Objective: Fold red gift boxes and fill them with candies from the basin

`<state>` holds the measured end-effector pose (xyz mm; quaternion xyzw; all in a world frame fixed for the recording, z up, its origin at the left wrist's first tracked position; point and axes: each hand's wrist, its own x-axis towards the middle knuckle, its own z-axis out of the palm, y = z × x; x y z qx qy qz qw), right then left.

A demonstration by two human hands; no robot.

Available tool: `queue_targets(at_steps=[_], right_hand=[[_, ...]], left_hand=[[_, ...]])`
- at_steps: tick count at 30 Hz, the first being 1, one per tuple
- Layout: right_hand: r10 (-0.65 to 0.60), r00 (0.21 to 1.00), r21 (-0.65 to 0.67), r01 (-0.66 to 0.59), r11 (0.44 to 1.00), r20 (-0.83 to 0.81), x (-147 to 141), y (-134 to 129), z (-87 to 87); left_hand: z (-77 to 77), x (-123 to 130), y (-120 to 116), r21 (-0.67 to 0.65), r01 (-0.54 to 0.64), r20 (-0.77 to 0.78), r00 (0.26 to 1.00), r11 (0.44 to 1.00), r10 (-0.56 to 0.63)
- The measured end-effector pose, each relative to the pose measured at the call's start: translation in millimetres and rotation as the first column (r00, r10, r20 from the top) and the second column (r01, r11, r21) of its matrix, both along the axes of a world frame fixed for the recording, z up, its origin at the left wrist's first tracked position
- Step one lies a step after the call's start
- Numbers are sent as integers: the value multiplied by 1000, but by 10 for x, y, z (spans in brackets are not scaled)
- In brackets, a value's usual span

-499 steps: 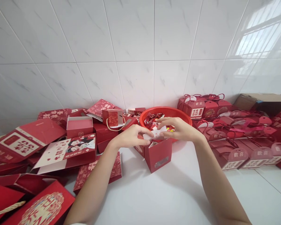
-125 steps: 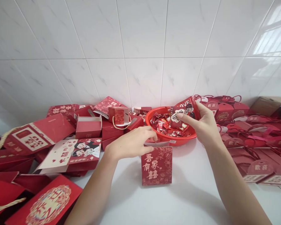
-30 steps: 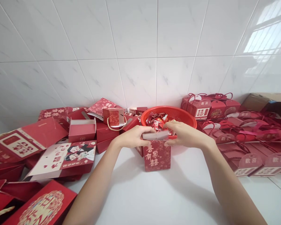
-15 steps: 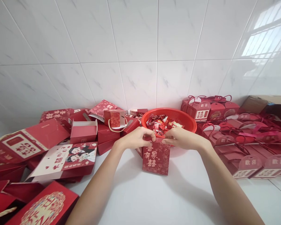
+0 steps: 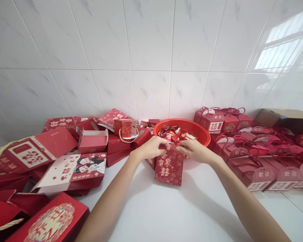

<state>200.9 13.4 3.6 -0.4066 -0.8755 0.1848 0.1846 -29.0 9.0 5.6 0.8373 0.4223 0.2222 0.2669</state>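
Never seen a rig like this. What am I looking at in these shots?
There's no robot: these are a person's bare hands, and every picture comes from one head-worn camera looking forward and down. The left hand and right hand grip the top of a patterned red box. Behind it, on the white surface, sits a red basket with small wrapped packets inside. Jumbled boxes lie to the left; boxes with cord handles stand to the right.

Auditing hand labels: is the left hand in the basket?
No, the left hand grips the top of the floral box in front of the basket.
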Motion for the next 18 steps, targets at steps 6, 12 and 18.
queue_targets(at_steps=[6, 12, 18], right_hand=[[-79, 945, 12, 87, 996, -318, -34, -142, -394], [-144, 838, -128, 90, 988, -526, -110, -224, -604], [-197, 741, -169, 113, 979, -642, -147, -364, -639]], left_hand=[[-12, -18, 16, 17, 40, -7, 999, 999, -40], [-64, -41, 34, -51, 76, 24, 997, 996, -75], [-9, -88, -5, -121, 101, -34, 994, 987, -106]])
